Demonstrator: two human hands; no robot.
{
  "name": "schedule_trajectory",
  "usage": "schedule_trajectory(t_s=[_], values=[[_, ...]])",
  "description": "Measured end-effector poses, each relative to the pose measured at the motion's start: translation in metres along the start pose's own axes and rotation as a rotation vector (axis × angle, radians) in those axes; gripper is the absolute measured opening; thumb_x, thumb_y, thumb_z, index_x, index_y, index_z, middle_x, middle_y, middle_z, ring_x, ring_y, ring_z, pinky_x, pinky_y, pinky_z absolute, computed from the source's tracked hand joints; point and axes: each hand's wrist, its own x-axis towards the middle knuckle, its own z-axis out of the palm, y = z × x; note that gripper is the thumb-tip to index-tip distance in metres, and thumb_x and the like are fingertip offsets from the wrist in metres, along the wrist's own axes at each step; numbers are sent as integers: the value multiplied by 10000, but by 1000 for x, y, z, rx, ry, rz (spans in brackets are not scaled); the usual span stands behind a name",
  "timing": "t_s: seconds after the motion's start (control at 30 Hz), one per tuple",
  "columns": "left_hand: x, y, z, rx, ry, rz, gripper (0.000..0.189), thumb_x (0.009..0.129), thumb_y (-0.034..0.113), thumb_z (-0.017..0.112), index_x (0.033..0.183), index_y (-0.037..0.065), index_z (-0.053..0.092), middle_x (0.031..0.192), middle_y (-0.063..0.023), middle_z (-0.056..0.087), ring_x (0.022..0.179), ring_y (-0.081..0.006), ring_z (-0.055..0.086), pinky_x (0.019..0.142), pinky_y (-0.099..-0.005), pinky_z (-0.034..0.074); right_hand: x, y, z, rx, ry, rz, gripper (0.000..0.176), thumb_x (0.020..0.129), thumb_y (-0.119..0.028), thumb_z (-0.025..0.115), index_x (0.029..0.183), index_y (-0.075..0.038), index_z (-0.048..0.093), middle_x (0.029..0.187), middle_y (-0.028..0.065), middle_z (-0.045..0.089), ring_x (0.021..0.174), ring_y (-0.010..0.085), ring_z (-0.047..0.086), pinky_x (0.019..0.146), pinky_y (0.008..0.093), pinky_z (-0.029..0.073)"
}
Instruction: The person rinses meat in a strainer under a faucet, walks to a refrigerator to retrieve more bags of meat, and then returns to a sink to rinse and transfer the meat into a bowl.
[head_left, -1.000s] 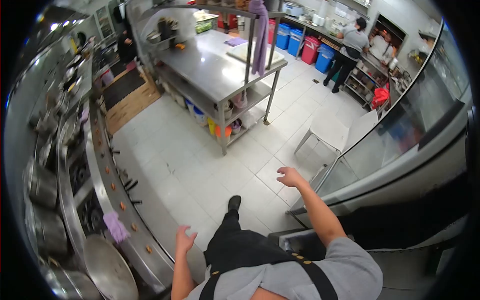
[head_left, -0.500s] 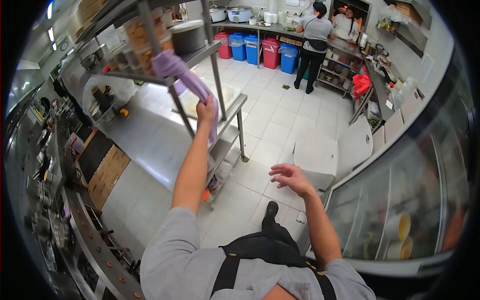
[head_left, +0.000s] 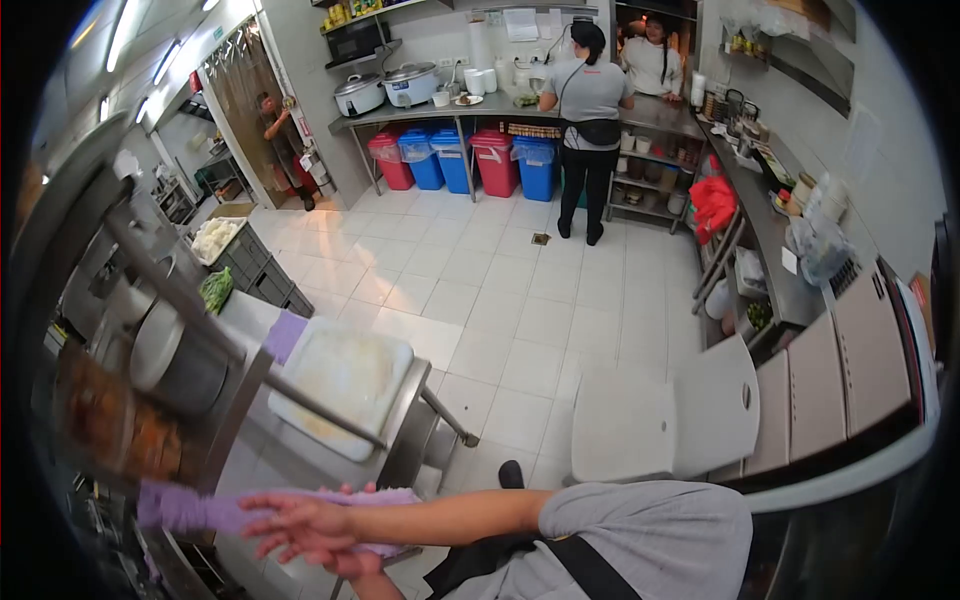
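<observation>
A long purple cloth (head_left: 185, 508) stretches across the lower left, in front of the steel shelf unit. My right arm reaches leftward across my body, and my right hand (head_left: 298, 525) is over the cloth with its fingers apart. Below and partly behind it, my left hand (head_left: 345, 562) grips the cloth; much of this hand is hidden by my right wrist. Just beyond lies a stained white cutting board (head_left: 345, 385) on the steel table, with another piece of purple cloth (head_left: 285, 337) at its far left corner.
The shelf's steel post (head_left: 165, 270) and a large pot (head_left: 175, 355) stand close on the left. A white chair (head_left: 625, 425) is at the right. A co-worker (head_left: 590, 110) stands at the back counter, another person (head_left: 652, 60) behind it, and a third (head_left: 280, 140) at the doorway.
My view has swung left and forward. My right hand has moved from the right side across to the purple cloth, which was in my left hand before and is now lower.
</observation>
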Motion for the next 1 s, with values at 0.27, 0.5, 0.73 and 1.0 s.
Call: schedule_trajectory(t_s=[0.27, 0.5, 0.73, 1.0], values=[[87, -63, -132, 1253, 325, -302, 484, 805, 359, 617, 1193, 81, 537, 1126, -146, 567, 1053, -192, 509, 876, -433, 434, -62, -227, -100, -705, -199, 385, 606, 867, -70, 560, 1394, -38, 262, 1389, 128, 370, 1235, 193, 407, 993, 304, 367], [241, -147, -158, 985, 895, -451, 542, 790, 395, 624, 1217, 81, 513, 1159, -158, 546, 1084, -220, 494, 893, -434, 425, -81, -598, -204, -748, 379, 533, 464, 856, -43, 572, 1298, -45, 431, 1205, 99, 559, 1028, 170, 573, 846, 276, 466], [407, -317, -166, 1017, 966, -841, 600, 774, 431, 631, 1241, 81, 490, 1191, -169, 525, 1114, -247, 480, 910, -436, 416, -10, -802, -293, -1109, 183, 731, 405, 830, -63, 591, 1227, -63, 512, 1122, 66, 586, 922, 115, 567, 752, 256, 475], [609, -457, -194, 739, 814, -1247, 667, 757, 472, 639, 1268, 81, 463, 1229, -183, 501, 1148, -278, 464, 929, -438, 407, 189, -1121, -498, -988, 342, 940, 350, 859, -26, 494, 1207, -54, 511, 1139, 111, 590, 961, 205, 612, 754, 311, 511]])
